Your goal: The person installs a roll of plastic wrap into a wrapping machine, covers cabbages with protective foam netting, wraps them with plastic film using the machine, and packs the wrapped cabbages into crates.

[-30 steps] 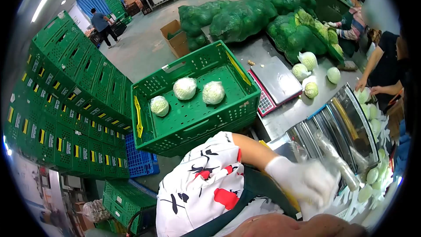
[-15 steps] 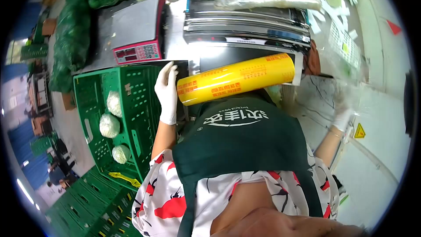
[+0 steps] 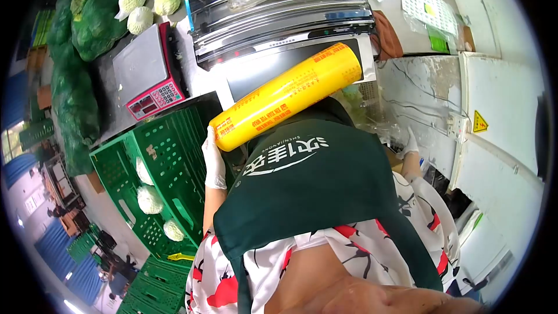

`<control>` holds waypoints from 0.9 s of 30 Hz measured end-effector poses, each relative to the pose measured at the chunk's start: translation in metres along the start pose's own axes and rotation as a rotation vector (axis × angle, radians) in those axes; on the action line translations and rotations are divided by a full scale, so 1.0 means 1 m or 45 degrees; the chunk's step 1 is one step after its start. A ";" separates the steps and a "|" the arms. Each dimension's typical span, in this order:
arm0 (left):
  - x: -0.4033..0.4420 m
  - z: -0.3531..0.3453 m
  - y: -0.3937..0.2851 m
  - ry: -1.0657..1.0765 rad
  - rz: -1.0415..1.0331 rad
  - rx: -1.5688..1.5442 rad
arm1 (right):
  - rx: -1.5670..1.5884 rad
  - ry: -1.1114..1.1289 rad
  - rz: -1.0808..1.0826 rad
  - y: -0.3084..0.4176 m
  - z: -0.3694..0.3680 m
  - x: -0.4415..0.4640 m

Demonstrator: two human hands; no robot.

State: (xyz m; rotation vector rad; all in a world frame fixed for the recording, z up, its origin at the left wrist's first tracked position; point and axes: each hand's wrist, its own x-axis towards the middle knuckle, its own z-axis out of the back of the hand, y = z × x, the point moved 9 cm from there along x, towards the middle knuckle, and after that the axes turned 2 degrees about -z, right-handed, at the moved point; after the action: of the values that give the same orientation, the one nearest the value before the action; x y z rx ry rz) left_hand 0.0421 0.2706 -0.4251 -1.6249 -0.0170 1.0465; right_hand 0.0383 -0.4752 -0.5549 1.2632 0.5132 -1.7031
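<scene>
Film roll [image 3: 285, 97], yellow with red print, lies ahead and to the right of my left hand [image 3: 214, 160], crosswise in front of the dark green apron [image 3: 314, 168]. Left-hand state: white-gloved, fingers at the roll's left end, apparently touching; I cannot tell whether they grip or bear weight. Right-hand state: white-gloved; my right hand [image 3: 411, 144] is well apart from the roll, beside the torso. I cannot tell whether it grasps anything.

Fault conditions, by my judgement:
1. Roll-off. The roll lies at a slant, and the support under its left end is hidden from me. If the left fingers slip, the cylinder could turn toward the apron and drop.
2. Axial slide. An uneven push from the left hand could shift the roll rightward, where neither hand guards the end.

Surroundings and obstructions: a green crate [image 3: 168, 166] stands just left of the left hand and limits outward movement; it contains white-netted cabbages [image 3: 150, 199]. Ahead and left of that hand is a digital scale [image 3: 142, 64]. Directly beyond the roll, the wrapping machine [image 3: 285, 20] blocks forward travel. Ahead of the right hand, a brown cloth [image 3: 387, 36] hangs by the machine's corner. To the right of the same hand, a white cabinet [image 3: 503, 157] limits sideways clearance.
</scene>
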 end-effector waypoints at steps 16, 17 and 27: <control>-0.014 -0.015 -0.032 0.404 -0.327 -0.150 | -0.721 0.812 1.166 0.124 -0.298 -0.288; -0.016 -0.018 -0.043 0.431 -0.367 -0.124 | -0.674 0.858 0.920 0.116 -0.301 -0.283; 0.036 -0.035 -0.044 0.399 -0.534 0.542 | -0.306 0.987 1.382 0.120 -0.295 -0.298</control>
State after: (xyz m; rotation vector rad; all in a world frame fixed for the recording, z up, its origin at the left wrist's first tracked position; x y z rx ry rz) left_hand 0.1075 0.2775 -0.4130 -1.3022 0.0675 0.4302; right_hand 0.3079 -0.1817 -0.3773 1.5700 0.3295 -0.2242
